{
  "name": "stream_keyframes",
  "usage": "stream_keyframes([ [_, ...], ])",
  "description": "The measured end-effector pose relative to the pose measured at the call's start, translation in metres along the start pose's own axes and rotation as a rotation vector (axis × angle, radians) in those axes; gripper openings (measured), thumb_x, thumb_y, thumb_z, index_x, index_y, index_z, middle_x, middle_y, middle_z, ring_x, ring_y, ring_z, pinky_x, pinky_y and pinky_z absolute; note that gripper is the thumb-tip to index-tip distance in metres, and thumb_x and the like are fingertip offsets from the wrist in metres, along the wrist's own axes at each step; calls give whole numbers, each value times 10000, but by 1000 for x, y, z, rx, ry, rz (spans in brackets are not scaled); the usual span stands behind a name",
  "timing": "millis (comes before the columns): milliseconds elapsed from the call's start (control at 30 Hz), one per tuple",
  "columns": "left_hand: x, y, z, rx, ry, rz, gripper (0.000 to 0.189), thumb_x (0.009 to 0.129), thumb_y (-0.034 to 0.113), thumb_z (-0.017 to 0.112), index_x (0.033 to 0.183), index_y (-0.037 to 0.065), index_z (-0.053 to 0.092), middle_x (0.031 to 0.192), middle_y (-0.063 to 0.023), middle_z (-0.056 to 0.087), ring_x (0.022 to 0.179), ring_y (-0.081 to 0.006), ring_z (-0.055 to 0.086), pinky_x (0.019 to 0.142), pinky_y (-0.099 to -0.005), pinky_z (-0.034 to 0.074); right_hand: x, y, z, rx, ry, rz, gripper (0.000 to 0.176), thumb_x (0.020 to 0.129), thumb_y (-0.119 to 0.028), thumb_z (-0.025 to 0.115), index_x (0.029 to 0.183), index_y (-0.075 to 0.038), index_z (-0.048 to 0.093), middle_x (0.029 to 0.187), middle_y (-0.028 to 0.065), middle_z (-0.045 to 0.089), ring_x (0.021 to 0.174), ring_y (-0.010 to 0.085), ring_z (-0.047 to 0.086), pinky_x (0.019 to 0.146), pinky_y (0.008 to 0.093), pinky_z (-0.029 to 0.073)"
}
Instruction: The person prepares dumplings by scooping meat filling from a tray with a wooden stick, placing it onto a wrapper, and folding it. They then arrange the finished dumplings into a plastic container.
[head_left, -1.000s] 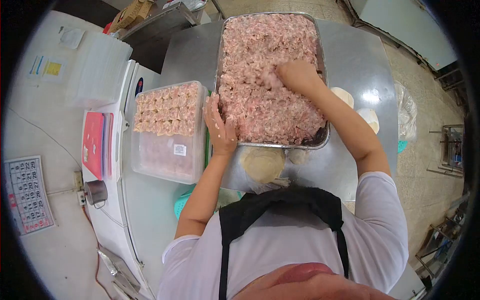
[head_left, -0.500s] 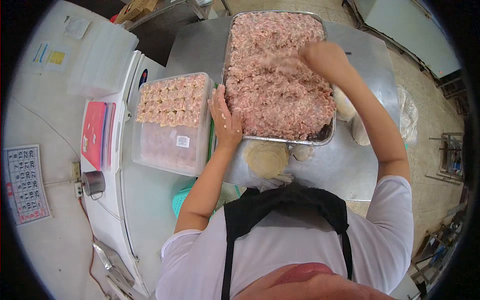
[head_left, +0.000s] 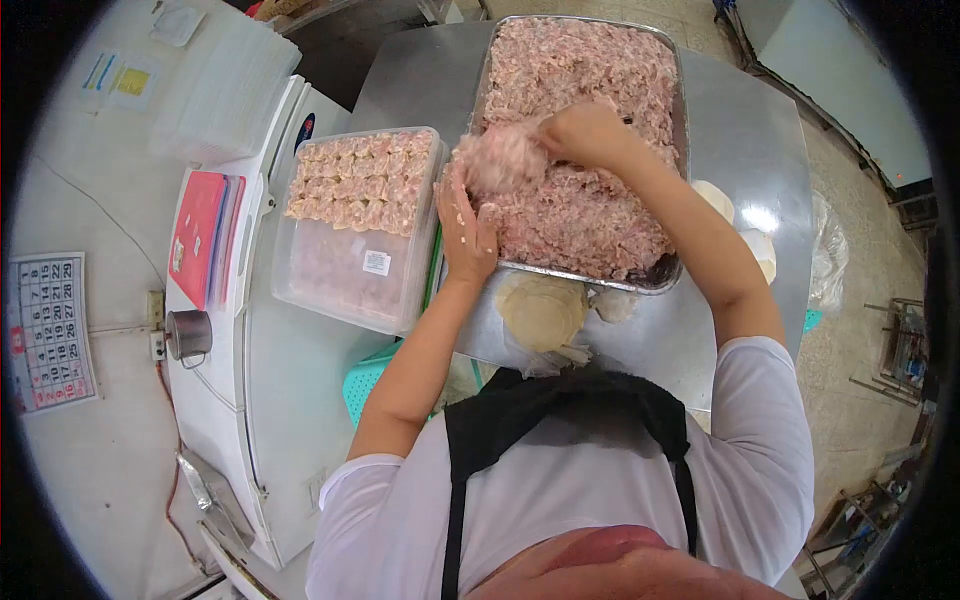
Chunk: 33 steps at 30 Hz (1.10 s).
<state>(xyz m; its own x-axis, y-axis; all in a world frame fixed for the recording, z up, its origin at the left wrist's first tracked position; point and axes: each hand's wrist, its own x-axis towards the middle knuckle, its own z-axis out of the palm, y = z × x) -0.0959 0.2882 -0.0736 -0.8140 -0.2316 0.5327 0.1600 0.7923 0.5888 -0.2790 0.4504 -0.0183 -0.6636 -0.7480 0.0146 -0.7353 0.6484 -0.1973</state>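
Note:
Raw ground meat [head_left: 590, 230] fills a large metal tray [head_left: 684, 130] on the table. My right hand [head_left: 590, 135] is closed over the meat, gripping a utensil whose dark handle end [head_left: 628, 120] pokes out behind the fist. A blurred lump of meat [head_left: 503, 158] is in front of that hand, by the tray's left side; it hides the utensil's other end. With fingers stretched out, my left hand [head_left: 468, 230] rests along the tray's left rim. To its left is a clear plastic container [head_left: 330, 275] with rows of meat-filled dumplings [head_left: 360, 180] in its far half.
A stack of round dough wrappers [head_left: 543, 312] in plastic lies on the metal table [head_left: 745, 150] near my apron. Pale wrapped bundles [head_left: 712, 200] sit right of the tray. A white freezer [head_left: 310, 420] stands at left with pink boards [head_left: 197, 235] and a metal cup [head_left: 188, 333].
My right hand has swept leftward across the tray, and a lump of meat now shows at the left side. My left hand stays by the rim. The view has shifted slightly.

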Motion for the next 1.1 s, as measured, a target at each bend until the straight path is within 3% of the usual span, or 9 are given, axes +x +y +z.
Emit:
stream_keyframes([
  [67, -4, 2, -3, 5, 5, -8, 775, 934, 533, 327, 1430, -59, 266, 1417, -268, 364, 1316, -432, 325, 1119, -487, 194, -18, -16, 4, -46, 39, -277, 407, 915, -422, 518, 773, -75, 678, 757, 131, 670, 708, 317, 660, 640, 439, 526],
  [167, -6, 7, -5, -213, -47, -38, 791, 924, 552, 383, 1399, -76, 307, 1381, -270, 410, 1273, -394, 409, 1082, -417, 287, -53, -17, 4, -43, 139, -412, 340, 908, -384, 548, 783, -92, 670, 714, 107, 647, 691, 309, 648, 610, 437, 512],
  [267, -11, 7, -15, -168, -282, 89, 814, 913, 570, 406, 1393, -80, 310, 1409, -279, 373, 1306, -400, 371, 1098, -434, 268, -94, -1, -7, -47, 114, -299, 328, 879, -399, 559, 802, -101, 672, 798, 121, 670, 728, 300, 664, 609, 443, 519],
  [467, -2, 1, -11, -211, -27, 180, 806, 947, 547, 312, 1421, -102, 247, 1469, -283, 288, 1369, -414, 271, 1130, -458, 194, -99, 68, -55, -224, 201, -26, 299, 883, -342, 558, 820, -73, 671, 774, 129, 669, 711, 318, 659, 601, 453, 518],
  [600, -4, 0, -12, -144, -51, 180, 804, 954, 548, 270, 1410, -114, 260, 1450, -277, 329, 1358, -407, 299, 1126, -458, 198, -60, 125, -45, -414, 203, 164, 237, 874, -238, 543, 851, -64, 702, 791, 165, 681, 745, 333, 676, 641, 453, 536],
  [833, -8, -8, -5, -124, 55, 192, 768, 929, 536, 366, 1402, -66, 314, 1432, -280, 341, 1343, -435, 299, 1135, -520, 137, -33, 74, 13, -270, 56, 205, 221, 856, -162, 512, 863, -50, 702, 869, 173, 693, 840, 352, 680, 739, 466, 547],
  [933, -8, -3, -6, -139, 48, 154, 761, 927, 537, 367, 1395, -62, 329, 1425, -279, 348, 1336, -433, 309, 1134, -519, 141, -42, 41, 20, -79, 0, 248, 267, 888, -236, 502, 882, -51, 694, 885, 182, 687, 857, 359, 668, 755, 480, 532],
  [1033, -8, -5, -6, -125, 24, 134, 759, 935, 546, 349, 1392, -60, 336, 1424, -275, 350, 1334, -426, 314, 1133, -504, 157, -57, 22, 14, 41, 154, 116, 427, 934, -419, 463, 865, -56, 678, 857, 180, 676, 809, 368, 650, 726, 499, 509],
  [1100, -7, -9, -5, -188, 39, 139, 771, 934, 559, 350, 1388, -63, 336, 1421, -271, 356, 1331, -417, 318, 1132, -479, 177, -76, 8, 0, 46, 162, 94, 408, 933, -407, 472, 855, -59, 669, 843, 173, 675, 801, 360, 652, 713, 494, 510],
])
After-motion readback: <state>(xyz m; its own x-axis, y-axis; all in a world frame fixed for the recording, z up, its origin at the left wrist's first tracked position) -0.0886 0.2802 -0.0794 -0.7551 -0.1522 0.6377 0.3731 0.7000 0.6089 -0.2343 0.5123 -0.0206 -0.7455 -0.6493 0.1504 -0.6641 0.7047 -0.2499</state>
